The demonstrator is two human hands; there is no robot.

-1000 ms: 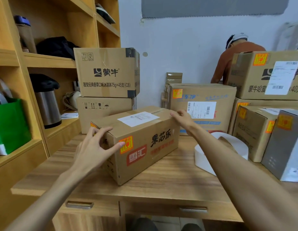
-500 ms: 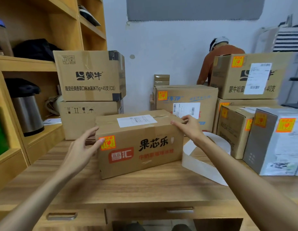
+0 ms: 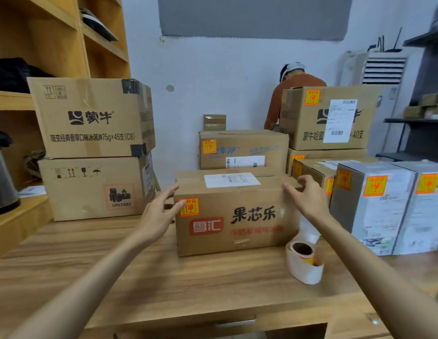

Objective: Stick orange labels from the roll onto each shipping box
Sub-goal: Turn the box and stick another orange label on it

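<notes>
Shipping box (image 3: 249, 189): keep your left hand (image 3: 156, 216) flat at nine o'clock, right hand (image 3: 307, 200) gripping three o'clock, and shift it evenly.

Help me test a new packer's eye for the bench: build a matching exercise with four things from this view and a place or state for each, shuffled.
Things
1. label roll
2. front box
3. top left box
4. person in orange

Places or states
A. stacked on a lower box, no orange label showing
B. behind the stacked cartons, near the wall
C. on the desk, right of the front box
D. between the left hand and the right hand, orange label on its front

Pairs: 1-C; 2-D; 3-A; 4-B
</notes>
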